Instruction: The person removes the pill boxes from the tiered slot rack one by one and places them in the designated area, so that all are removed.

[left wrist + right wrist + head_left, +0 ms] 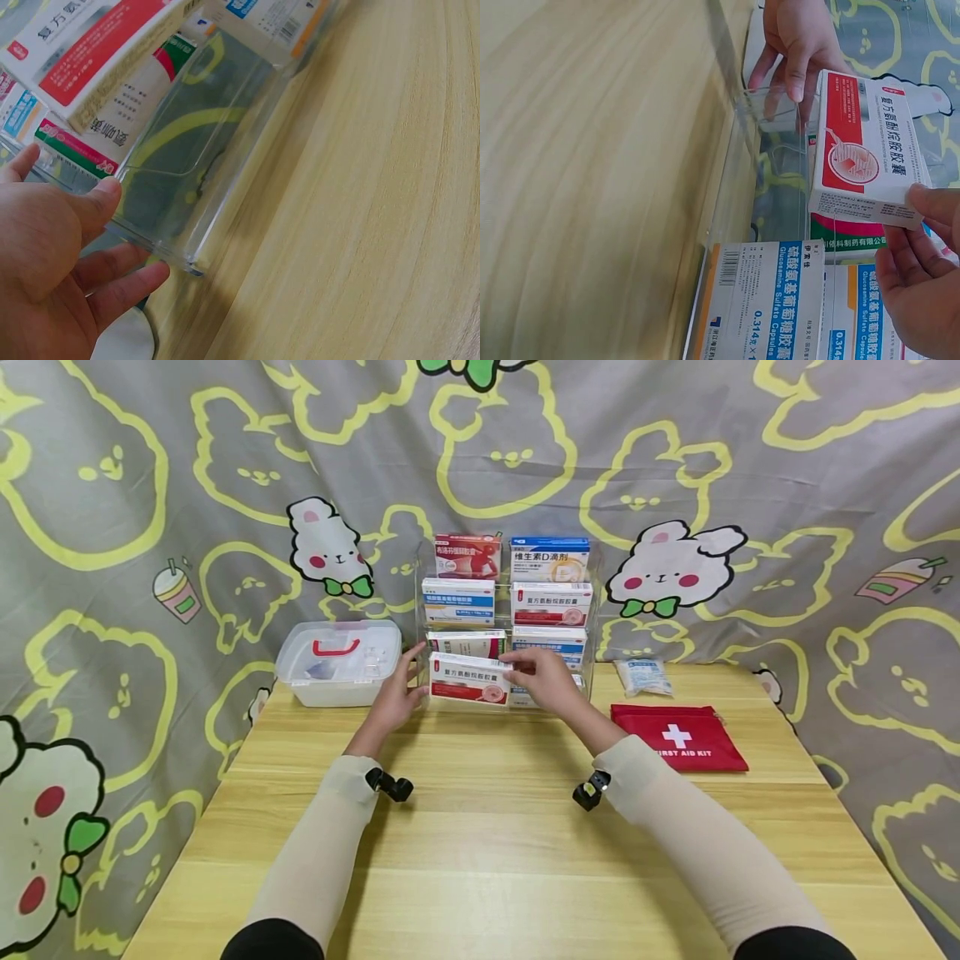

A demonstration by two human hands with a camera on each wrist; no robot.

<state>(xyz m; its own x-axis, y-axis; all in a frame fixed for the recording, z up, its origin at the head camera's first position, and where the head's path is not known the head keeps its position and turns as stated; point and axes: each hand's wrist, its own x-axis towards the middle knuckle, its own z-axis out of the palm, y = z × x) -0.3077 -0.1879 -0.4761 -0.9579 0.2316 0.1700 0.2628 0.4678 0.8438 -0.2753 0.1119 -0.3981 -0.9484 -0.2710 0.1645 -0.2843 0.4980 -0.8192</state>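
My right hand [551, 681] pinches the right end of a white and red medicine box [468, 683] between thumb and fingers. The box stands tilted in front of the left column of a clear display rack [206, 214], overlapping a green, white and red box [851, 234] behind it. Through the rack's bottom left pocket the patterned cloth shows. At the rack's left side my left hand [397, 693] has its thumb [107, 196] right at the clear edge, other fingers loosely extended. Beside that pocket stands a white and blue glucosamine box [761, 304].
Upper pockets hold a red box [467, 557], a blue-topped vitamin D box [550, 562] and several others. A lidded clear bin [337, 662] stands left. To the right lie a white packet [643, 677] and a red first aid pouch [701, 752]. Patterned cloth hangs behind the table [465, 860].
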